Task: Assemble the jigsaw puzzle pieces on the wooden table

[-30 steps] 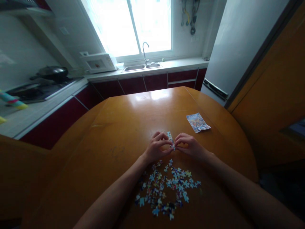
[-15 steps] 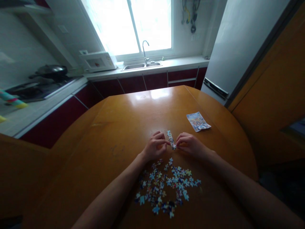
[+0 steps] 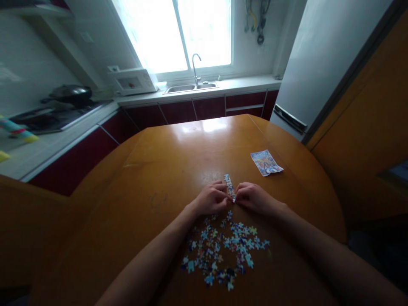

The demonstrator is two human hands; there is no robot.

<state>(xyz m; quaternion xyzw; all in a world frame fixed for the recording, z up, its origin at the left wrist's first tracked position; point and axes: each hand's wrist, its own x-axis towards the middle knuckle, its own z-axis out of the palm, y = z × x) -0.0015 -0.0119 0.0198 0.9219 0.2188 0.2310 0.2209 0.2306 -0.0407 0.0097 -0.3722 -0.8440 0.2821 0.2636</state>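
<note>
A narrow strip of joined jigsaw puzzle pieces (image 3: 228, 185) lies on the wooden table between my hands. From its left side, my left hand (image 3: 213, 197) touches the strip's near end with fingertips pressed together. My right hand (image 3: 253, 197) has its fingers curled and pinched at the same end from the right. Both hands' fingertips meet around a small puzzle piece (image 3: 233, 199) there, partly covered by the fingers. Closer to me, between my forearms, spreads a pile of loose puzzle pieces (image 3: 216, 246) in light blue, white, dark and brownish colours.
A creased printed picture sheet (image 3: 267, 162) lies on the table (image 3: 178, 157) beyond my right hand. Past the table's far edge are a counter with a sink (image 3: 191, 88), a microwave (image 3: 134, 81) and a stove with a pan (image 3: 68, 93). A fridge (image 3: 321, 63) stands at the right.
My left hand's fingers have moved slightly down and inward to the strip's near end. My right hand has shifted slightly downward, its fingers more curled. The loose pile looks unchanged.
</note>
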